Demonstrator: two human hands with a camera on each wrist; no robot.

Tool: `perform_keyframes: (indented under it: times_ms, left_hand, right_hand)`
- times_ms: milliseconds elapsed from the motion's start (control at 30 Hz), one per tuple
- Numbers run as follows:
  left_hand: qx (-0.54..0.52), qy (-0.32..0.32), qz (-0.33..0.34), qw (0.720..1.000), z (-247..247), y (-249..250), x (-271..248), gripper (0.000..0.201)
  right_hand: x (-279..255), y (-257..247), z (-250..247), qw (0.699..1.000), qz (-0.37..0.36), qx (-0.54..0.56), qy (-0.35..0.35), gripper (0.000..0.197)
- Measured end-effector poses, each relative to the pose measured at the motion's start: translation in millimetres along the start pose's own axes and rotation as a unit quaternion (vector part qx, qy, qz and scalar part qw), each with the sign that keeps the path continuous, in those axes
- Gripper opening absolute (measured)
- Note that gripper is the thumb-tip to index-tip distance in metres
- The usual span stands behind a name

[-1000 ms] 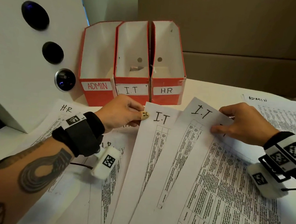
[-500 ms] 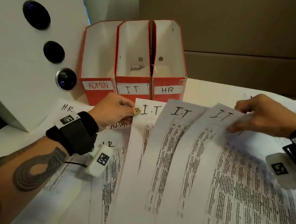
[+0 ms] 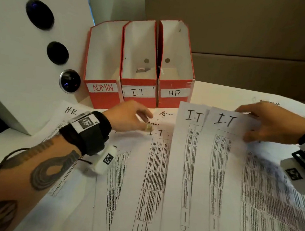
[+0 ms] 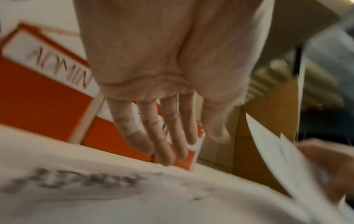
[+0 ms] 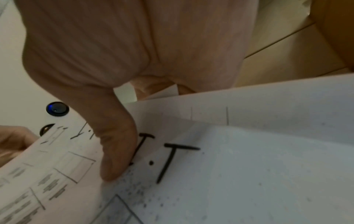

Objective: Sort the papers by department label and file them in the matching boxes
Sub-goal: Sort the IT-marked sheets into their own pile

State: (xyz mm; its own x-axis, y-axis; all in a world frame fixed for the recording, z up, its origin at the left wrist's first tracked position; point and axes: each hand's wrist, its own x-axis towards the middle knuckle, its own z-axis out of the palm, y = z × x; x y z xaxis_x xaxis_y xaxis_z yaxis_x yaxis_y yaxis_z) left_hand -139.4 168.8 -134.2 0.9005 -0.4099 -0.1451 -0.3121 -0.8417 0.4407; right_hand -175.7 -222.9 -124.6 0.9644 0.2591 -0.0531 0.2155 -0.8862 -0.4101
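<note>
Pinching two I.T sheets [image 3: 222, 156], the right hand [image 3: 274, 123] lifts them; the left hand [image 3: 128, 115] hovers open.

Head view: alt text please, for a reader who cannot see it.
The right hand grips two white sheets marked I.T above a spread of printed papers. The left hand hovers open before three empty orange cardboard file boxes labelled ADMIN, I.T, HR.

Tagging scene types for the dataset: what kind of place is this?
Likely an office desk set up for filing: three red file boxes labelled ADMIN, I.T and HR, printed table sheets marked by department, cardboard cartons behind.
</note>
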Motion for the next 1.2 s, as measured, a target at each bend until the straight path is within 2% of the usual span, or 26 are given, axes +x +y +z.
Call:
perform_keyframes:
  times_ms: [67, 100, 200, 367, 400, 467, 533, 633, 700, 767, 800, 833, 867, 933, 967, 1000, 1033, 1100, 1133, 1200]
  left_hand:
    - [0.106, -0.051, -0.024, 0.993, 8, -7, 2, 0.077]
    - [0.13, -0.061, -0.032, 0.989, 11, -7, 3, 0.084]
    - [0.137, -0.05, -0.043, 0.988, 13, -5, 4, 0.087]
    - [0.167, -0.019, -0.048, 0.985, 12, 3, -1, 0.076]
    - [0.171, -0.01, -0.048, 0.984, 11, 4, -3, 0.069]
    - [0.163, 0.026, -0.038, 0.986, 11, 6, -4, 0.041]
    - [0.111, 0.082, -0.016, 0.99, 10, 8, -5, 0.016]
    - [-0.048, 0.125, 0.014, 0.991, 7, 19, -5, 0.019]
    - [-0.152, 0.111, 0.055, 0.98, 5, 31, -9, 0.012]
    - [-0.243, 0.088, 0.087, 0.962, 3, 41, -12, 0.01]
    - [-0.288, 0.072, 0.08, 0.952, 0, 41, -11, 0.01]
    - [-0.316, 0.06, 0.062, 0.945, -2, 39, -11, 0.013]
    - [-0.318, 0.054, 0.041, 0.946, -5, 35, -10, 0.017]
    - [-0.215, 0.051, 0.014, 0.975, -7, 18, -7, 0.02]
    - [-0.131, 0.035, 0.007, 0.991, -6, 9, -6, 0.026]
    - [-0.042, 0.002, -0.004, 0.999, -3, 1, -5, 0.041]
    - [0.034, -0.032, -0.019, 0.999, 2, -5, -4, 0.058]
    - [0.106, -0.058, -0.042, 0.992, 9, -8, -5, 0.079]
    - [0.112, -0.052, -0.042, 0.991, 12, -9, -5, 0.082]
    - [0.116, -0.027, -0.036, 0.992, 13, -10, -2, 0.081]
  right_hand:
    - [-1, 5, 1, 0.999, 0.007, -0.034, 0.012, 0.038]
    - [-1, 6, 3, 0.999, 0.008, -0.038, 0.014, 0.039]
    - [1, 3, 9, 0.999, 0.008, -0.033, 0.021, 0.047]
    - [0, -5, 14, 1.0, -0.003, -0.028, 0.005, 0.034]
    - [-1, -7, 14, 1.0, -0.006, -0.027, 0.008, 0.034]
    - [-1, -12, 15, 1.0, -0.016, -0.022, 0.011, 0.035]
    - [-2, -20, 17, 0.999, -0.031, -0.017, 0.013, 0.038]
    - [0, -35, 24, 0.997, -0.065, 0.013, 0.026, 0.047]
    - [2, -46, 28, 0.995, -0.09, 0.026, 0.016, 0.055]
    - [4, -52, 29, 0.995, -0.095, 0.019, -0.004, 0.036]
    - [5, -50, 27, 0.996, -0.091, 0.009, -0.008, 0.024]
    - [6, -45, 25, 0.997, -0.082, 0.002, -0.006, 0.021]
    - [6, -40, 22, 0.998, -0.069, 0.002, -0.005, 0.026]
    - [2, -26, 15, 0.999, -0.036, 0.023, -0.015, 0.046]
    - [-2, -20, 12, 0.999, -0.026, 0.033, -0.02, 0.055]
    - [-5, -15, 11, 0.999, -0.019, 0.036, -0.019, 0.06]
    - [-7, -10, 10, 0.999, -0.02, 0.026, -0.009, 0.061]
    - [-10, -5, 9, 0.999, -0.026, -0.009, 0.015, 0.047]
    - [-10, -5, 9, 0.999, -0.029, -0.021, 0.023, 0.039]
    - [-10, -4, 10, 0.999, -0.027, -0.028, 0.02, 0.035]
